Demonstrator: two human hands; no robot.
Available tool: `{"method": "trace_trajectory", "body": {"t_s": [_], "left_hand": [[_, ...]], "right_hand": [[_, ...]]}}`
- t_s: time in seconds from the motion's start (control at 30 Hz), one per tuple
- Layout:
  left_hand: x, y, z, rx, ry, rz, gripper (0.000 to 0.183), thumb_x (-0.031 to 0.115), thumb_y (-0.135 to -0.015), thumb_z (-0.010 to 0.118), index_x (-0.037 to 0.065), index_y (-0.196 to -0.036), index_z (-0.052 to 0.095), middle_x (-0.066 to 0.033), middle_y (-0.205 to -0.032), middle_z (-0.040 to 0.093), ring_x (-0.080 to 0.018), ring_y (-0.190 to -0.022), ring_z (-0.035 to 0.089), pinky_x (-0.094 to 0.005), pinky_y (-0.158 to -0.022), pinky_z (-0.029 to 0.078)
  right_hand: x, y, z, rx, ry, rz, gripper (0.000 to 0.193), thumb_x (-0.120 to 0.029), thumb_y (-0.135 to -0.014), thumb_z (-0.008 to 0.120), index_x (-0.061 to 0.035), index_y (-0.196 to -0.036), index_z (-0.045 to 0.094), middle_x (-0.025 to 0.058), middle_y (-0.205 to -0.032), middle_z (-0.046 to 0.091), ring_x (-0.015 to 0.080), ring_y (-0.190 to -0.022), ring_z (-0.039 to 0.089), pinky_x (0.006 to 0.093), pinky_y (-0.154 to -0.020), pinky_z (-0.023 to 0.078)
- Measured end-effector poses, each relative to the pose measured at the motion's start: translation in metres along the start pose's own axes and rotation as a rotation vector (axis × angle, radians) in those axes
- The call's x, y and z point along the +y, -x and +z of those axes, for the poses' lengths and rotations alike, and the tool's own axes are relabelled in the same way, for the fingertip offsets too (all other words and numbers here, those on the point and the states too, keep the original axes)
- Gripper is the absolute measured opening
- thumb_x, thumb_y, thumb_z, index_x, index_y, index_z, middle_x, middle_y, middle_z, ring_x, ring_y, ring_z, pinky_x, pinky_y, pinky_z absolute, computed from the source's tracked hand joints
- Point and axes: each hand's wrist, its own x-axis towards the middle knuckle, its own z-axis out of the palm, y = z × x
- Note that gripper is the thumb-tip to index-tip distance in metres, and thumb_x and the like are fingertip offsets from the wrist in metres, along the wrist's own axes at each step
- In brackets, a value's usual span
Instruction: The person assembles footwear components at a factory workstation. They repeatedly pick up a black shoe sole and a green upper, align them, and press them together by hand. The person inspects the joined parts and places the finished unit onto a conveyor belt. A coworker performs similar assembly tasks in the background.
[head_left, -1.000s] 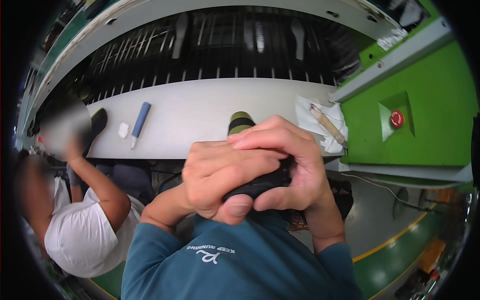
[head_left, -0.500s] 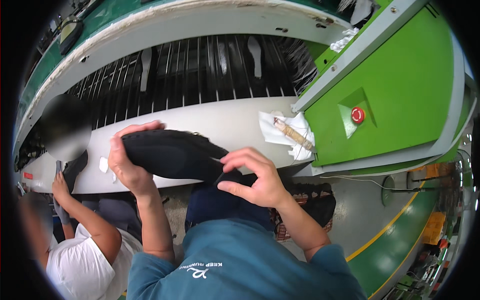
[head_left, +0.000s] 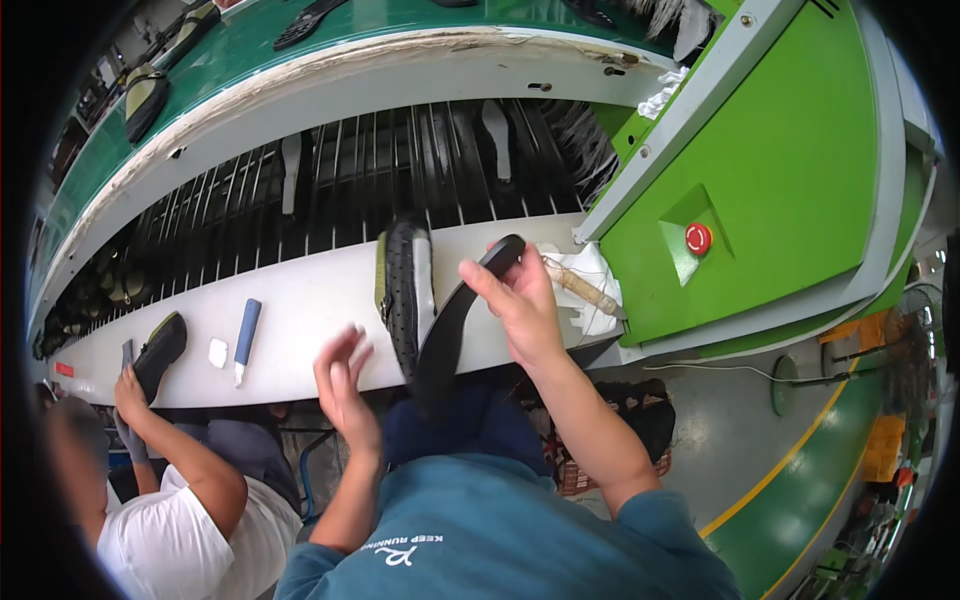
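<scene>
My right hand [head_left: 525, 305] is closed around the upper end of a curved black shoe sole [head_left: 445, 340], thumb on one side and fingers on the other. The sole hangs slanting over the edge of the white ledge [head_left: 300, 345]. Just left of it, a black and olive-green shoe [head_left: 402, 290] lies lengthwise on the ledge, its dotted black side showing with a grey strip along it. Whether shoe and sole touch at the lower end, I cannot tell. My left hand [head_left: 347, 385], slightly blurred, is empty with its fingers apart, left of the shoe.
A blue-handled tool [head_left: 248, 335] and a white scrap [head_left: 218, 352] lie on the ledge. Beyond runs a barred conveyor [head_left: 350, 190] carrying grey-topped soles. A wrapped stick [head_left: 580, 283] rests on white cloth beside the green machine [head_left: 770, 170]. At left, a co-worker's hand [head_left: 130, 398] holds a shoe.
Half a second ago both hands held a large black piece up close. Now the shoe lies on the ledge, my left hand has let go and lowered, and my right hand holds the sole.
</scene>
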Motion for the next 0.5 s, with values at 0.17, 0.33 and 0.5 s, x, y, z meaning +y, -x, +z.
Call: {"method": "trace_trajectory", "body": {"t_s": [0.17,0.33,0.5], "left_hand": [[-0.017,-0.084,0.038,-0.014,0.003,-0.124,0.072,0.038,-0.110,0.069,0.001,-0.163,0.036,-0.0207,-0.153,0.053,-0.0273,-0.141,0.054,-0.0412,-0.119,0.044],[0.030,-0.095,0.074,-0.016,-0.066,0.129,0.086,0.027,-0.096,0.084,0.006,-0.164,0.035,-0.0110,-0.128,0.059,-0.0198,-0.119,0.059,-0.0357,-0.107,0.048],[0.082,-0.086,0.096,-0.214,-0.060,0.432,0.102,0.012,-0.078,0.093,0.005,-0.162,0.036,-0.0115,-0.121,0.059,-0.0194,-0.102,0.066,-0.0346,-0.092,0.056]], "right_hand": [[-0.040,0.012,0.047,-0.133,0.332,-0.249,0.046,-0.019,-0.088,0.096,-0.0093,-0.117,0.062,-0.0058,-0.094,0.061,0.0011,-0.076,0.051,0.0198,-0.064,0.040],[-0.046,0.032,0.039,-0.106,0.656,-0.647,0.050,-0.022,-0.080,0.097,-0.0043,-0.115,0.066,0.0032,-0.102,0.065,0.0079,-0.079,0.063,0.0247,-0.064,0.049],[-0.067,0.049,0.030,-0.075,0.805,-0.694,0.048,-0.033,-0.075,0.097,-0.0067,-0.105,0.069,0.0068,-0.086,0.069,0.0249,-0.076,0.067,0.0358,-0.063,0.054]]}}
